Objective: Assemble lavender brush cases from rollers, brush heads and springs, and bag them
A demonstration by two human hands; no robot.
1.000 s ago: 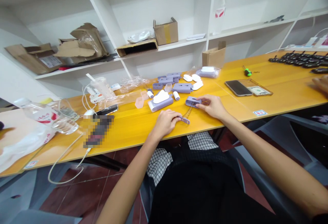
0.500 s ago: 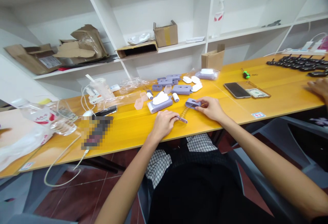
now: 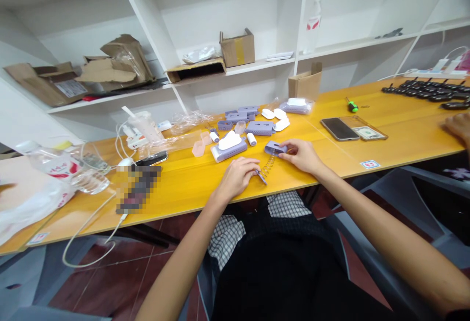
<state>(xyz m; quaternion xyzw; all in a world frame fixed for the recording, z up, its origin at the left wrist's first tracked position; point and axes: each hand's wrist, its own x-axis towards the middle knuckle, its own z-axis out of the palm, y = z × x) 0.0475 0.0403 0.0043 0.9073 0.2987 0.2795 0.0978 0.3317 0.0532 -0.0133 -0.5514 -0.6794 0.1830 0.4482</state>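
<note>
Steady, gentle tension suits the coil spring (image 3: 270,165) best, with the lilac end plate (image 3: 262,178) kept square to the lilac housing (image 3: 272,147) so the coils don't kink or spring loose. The left hand (image 3: 237,178) pinches the plate at the spring's seven o'clock; the right hand (image 3: 300,155) grips the housing's three-o'clock end over the worktop (image 3: 191,184), at two o'clock from the left hand. The housing is short and rounded; the spring is thin and drawn open, its end fastenings too small to make out.
</note>
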